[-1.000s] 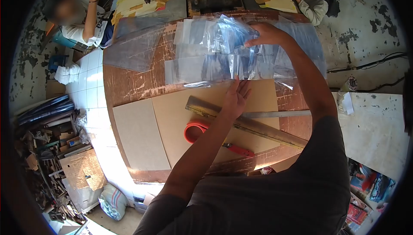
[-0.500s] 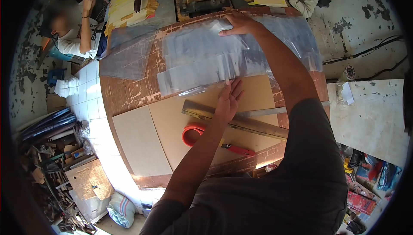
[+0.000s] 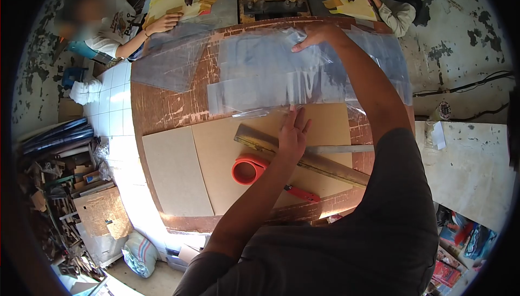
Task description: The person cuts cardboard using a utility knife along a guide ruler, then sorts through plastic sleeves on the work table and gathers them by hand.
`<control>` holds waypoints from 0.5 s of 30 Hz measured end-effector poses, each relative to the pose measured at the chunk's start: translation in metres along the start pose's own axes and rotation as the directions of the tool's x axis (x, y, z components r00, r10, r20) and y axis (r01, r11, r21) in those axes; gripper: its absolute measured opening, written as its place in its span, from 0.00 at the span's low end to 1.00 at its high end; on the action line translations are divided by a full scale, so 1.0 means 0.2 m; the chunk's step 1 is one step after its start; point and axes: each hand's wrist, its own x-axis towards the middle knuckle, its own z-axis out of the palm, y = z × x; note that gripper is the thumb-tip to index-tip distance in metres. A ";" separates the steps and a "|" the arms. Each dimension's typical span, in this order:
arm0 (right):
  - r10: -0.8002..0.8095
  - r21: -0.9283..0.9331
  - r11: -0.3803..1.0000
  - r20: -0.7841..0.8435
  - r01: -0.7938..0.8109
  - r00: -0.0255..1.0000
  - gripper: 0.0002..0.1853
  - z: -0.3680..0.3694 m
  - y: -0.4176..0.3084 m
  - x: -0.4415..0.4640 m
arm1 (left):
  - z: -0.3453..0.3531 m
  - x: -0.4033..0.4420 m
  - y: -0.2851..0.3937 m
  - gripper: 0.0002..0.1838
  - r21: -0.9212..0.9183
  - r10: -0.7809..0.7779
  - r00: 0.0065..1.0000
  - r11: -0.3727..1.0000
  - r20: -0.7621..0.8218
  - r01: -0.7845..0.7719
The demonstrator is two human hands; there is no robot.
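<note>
Clear plastic sheets [image 3: 254, 60] lie overlapped across the far part of the brown worktable [image 3: 168, 103]. My left hand [image 3: 294, 131] is at their near edge, palm partly up, with fingers apart and fingertips touching the plastic. Over the far edge of the sheets reaches my right hand [image 3: 319, 37], thumb spread from the other fingers, which are partly hidden; a bit of plastic is bunched beside the thumb. Below my left hand are a long metal bar [image 3: 330, 168], a red tape ring [image 3: 246, 170] and a red cutter [image 3: 303, 193], on brown board [image 3: 227, 133].
A grey board [image 3: 176, 171] lies at the table's left. One person [image 3: 119, 30] is at the far left, another [image 3: 401, 9] at the far right, beside paper stacks. A white-topped surface [image 3: 471, 171] stands right; scrap wood [image 3: 65, 204] is piled left.
The raised, shiny plastic under my right hand now lies flatter over the other sheets. My left hand stays near the front edge. The person at the left has lowered a hand to the paper stack.
</note>
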 end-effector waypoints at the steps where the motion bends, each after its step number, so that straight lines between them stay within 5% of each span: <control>1: -0.004 0.043 0.999 -0.048 0.006 0.999 0.63 0.02 0.01 0.00 | 0.01 -0.02 0.00 0.21 -0.003 0.026 1.000 1.000 -0.001 -0.026; 5: -0.008 -0.084 0.996 -0.222 -0.011 0.975 0.64 0.07 0.03 0.01 | -0.03 0.02 -0.02 0.19 -0.011 0.028 0.997 1.000 0.071 -0.027; 10: -0.109 0.279 0.951 -0.091 0.130 0.990 0.66 0.06 0.06 -0.01 | -0.05 0.02 0.01 0.20 -0.041 0.002 0.992 0.999 0.128 0.004; 14: -0.067 0.308 0.946 -0.126 0.103 0.990 0.65 0.05 0.05 -0.02 | -0.06 0.02 0.03 0.20 -0.030 -0.008 0.987 0.999 0.160 0.013; 15: -0.024 0.289 0.957 -0.027 0.031 0.999 0.66 0.02 0.04 -0.03 | -0.06 0.02 0.03 0.21 -0.019 -0.013 0.986 1.000 0.168 0.016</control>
